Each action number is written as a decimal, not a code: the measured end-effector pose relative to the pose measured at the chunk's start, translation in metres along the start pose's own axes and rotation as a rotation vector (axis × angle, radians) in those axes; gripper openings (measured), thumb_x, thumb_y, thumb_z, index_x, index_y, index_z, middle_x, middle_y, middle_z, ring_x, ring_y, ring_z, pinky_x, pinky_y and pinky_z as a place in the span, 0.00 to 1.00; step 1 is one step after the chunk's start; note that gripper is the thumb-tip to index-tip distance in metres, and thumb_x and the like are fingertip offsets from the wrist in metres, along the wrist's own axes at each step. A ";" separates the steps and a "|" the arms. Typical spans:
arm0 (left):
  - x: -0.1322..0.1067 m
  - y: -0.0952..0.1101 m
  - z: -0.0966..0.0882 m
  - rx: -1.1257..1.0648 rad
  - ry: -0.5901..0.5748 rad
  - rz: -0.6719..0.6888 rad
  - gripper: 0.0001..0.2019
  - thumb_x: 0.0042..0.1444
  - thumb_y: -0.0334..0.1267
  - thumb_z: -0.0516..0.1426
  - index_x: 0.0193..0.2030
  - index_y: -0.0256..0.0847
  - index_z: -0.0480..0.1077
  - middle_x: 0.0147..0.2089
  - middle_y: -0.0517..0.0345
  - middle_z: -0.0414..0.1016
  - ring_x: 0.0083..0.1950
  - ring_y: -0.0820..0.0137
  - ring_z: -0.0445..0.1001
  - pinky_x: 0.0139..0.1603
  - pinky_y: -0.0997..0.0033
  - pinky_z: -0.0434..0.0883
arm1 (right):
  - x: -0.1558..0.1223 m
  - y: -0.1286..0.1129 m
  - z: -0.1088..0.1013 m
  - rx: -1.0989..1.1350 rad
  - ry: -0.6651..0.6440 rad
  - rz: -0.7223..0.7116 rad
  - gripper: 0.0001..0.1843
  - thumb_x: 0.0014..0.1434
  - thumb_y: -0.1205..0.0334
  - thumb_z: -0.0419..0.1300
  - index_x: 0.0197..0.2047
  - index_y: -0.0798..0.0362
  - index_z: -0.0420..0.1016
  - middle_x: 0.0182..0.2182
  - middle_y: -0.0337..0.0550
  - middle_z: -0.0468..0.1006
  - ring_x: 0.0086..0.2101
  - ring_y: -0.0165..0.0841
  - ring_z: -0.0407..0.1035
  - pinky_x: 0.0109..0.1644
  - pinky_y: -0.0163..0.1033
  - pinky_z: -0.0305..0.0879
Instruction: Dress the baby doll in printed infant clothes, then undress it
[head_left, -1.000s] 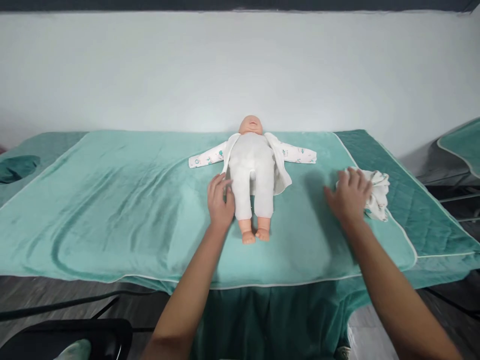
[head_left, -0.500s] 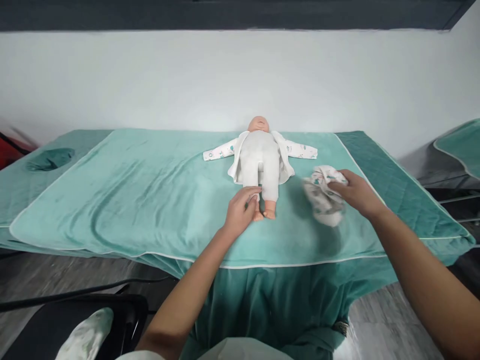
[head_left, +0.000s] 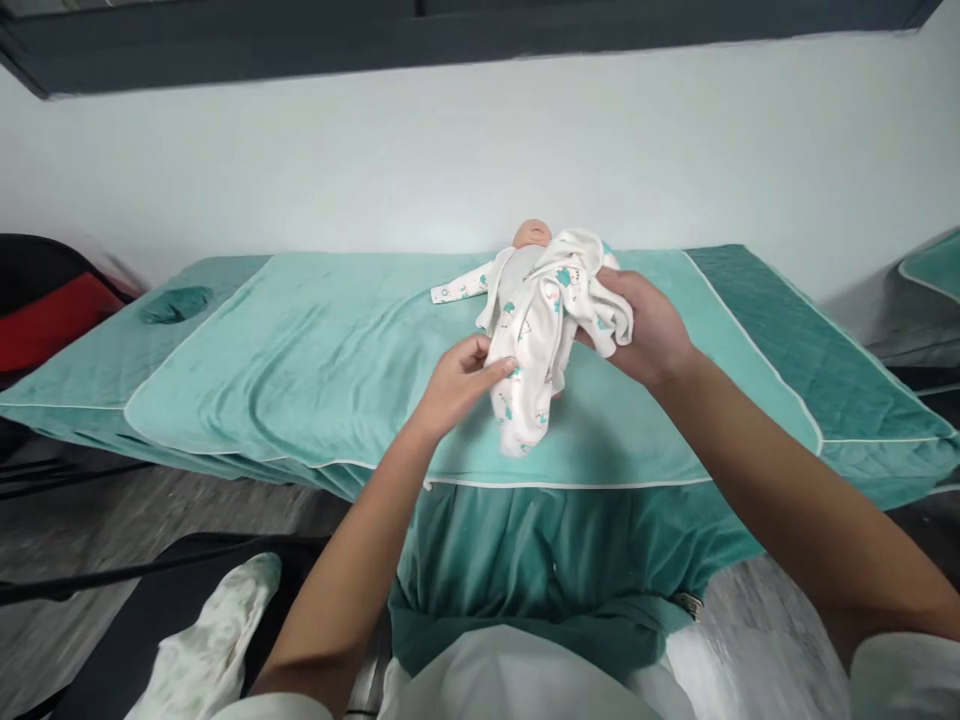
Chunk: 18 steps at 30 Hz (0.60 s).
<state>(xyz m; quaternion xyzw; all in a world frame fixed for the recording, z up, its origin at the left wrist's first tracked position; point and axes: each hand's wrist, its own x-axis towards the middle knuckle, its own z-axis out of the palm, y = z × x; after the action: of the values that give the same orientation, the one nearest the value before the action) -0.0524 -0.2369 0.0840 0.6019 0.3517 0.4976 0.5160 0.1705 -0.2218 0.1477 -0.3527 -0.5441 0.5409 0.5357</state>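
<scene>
A white baby garment (head_left: 529, 340) with a teal animal print hangs bunched between both hands, a tube like a leg or sleeve drooping at its lower end. My left hand (head_left: 466, 380) pinches its left edge, the thumb lying on the cloth. Higher up, my right hand (head_left: 649, 325) grips the gathered part, its fingers mostly behind the fabric. Behind the garment a baby doll (head_left: 532, 233) lies on its back, with head and upper chest in view and the legs mostly hidden. Under it, a matching printed jacket (head_left: 465, 285) is spread out, one sleeve reaching left.
The doll lies on a bed with a teal velvet cover (head_left: 360, 330) against a white wall (head_left: 450, 160). A face hole (head_left: 176, 305) is at the bed's left end. At lower left, a pale printed cloth (head_left: 214, 640) rests on a black chair (head_left: 97, 640). A red-and-black chair (head_left: 56, 310) stands far left.
My right hand has brought the garment leftward, over the doll. My left hand has left the doll's lower leg and taken the garment's edge. The garment hangs more unfolded, and the view has shifted.
</scene>
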 end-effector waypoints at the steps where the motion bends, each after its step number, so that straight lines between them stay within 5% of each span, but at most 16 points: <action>1: -0.001 0.005 -0.007 0.006 0.041 0.010 0.17 0.50 0.49 0.69 0.31 0.39 0.69 0.29 0.63 0.72 0.31 0.75 0.69 0.33 0.75 0.65 | 0.002 -0.003 0.000 -0.030 0.007 -0.026 0.17 0.57 0.43 0.60 0.39 0.47 0.73 0.33 0.42 0.78 0.41 0.44 0.75 0.45 0.50 0.73; 6: 0.002 0.023 -0.031 -0.036 0.303 0.133 0.15 0.53 0.48 0.67 0.34 0.41 0.69 0.31 0.63 0.71 0.30 0.75 0.68 0.30 0.77 0.64 | 0.003 -0.008 0.001 -0.086 -0.027 -0.015 0.16 0.58 0.44 0.60 0.38 0.48 0.72 0.36 0.42 0.79 0.43 0.42 0.75 0.46 0.48 0.73; 10: 0.000 0.015 -0.033 0.047 0.299 0.188 0.19 0.55 0.52 0.64 0.46 0.43 0.69 0.46 0.54 0.74 0.45 0.70 0.74 0.43 0.72 0.71 | -0.004 -0.025 0.011 -0.083 -0.022 -0.017 0.15 0.60 0.45 0.58 0.38 0.47 0.72 0.34 0.41 0.79 0.43 0.42 0.75 0.48 0.50 0.74; 14: -0.020 -0.007 -0.004 0.128 0.088 0.162 0.45 0.45 0.52 0.70 0.67 0.49 0.54 0.70 0.44 0.58 0.64 0.60 0.68 0.58 0.61 0.71 | -0.008 -0.047 0.028 -0.051 -0.070 -0.045 0.15 0.61 0.45 0.58 0.42 0.46 0.73 0.40 0.42 0.80 0.47 0.44 0.74 0.49 0.53 0.74; 18: -0.033 -0.027 0.038 0.087 0.013 0.050 0.51 0.44 0.46 0.71 0.71 0.48 0.49 0.72 0.41 0.56 0.65 0.58 0.69 0.61 0.57 0.71 | -0.006 -0.052 0.040 -0.139 -0.046 -0.153 0.18 0.62 0.41 0.58 0.45 0.45 0.73 0.46 0.41 0.80 0.52 0.45 0.73 0.50 0.56 0.75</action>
<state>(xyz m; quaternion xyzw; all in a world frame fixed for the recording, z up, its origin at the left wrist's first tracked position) -0.0215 -0.2725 0.0511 0.6291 0.3612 0.4985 0.4746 0.1433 -0.2447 0.2032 -0.3338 -0.6180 0.4673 0.5369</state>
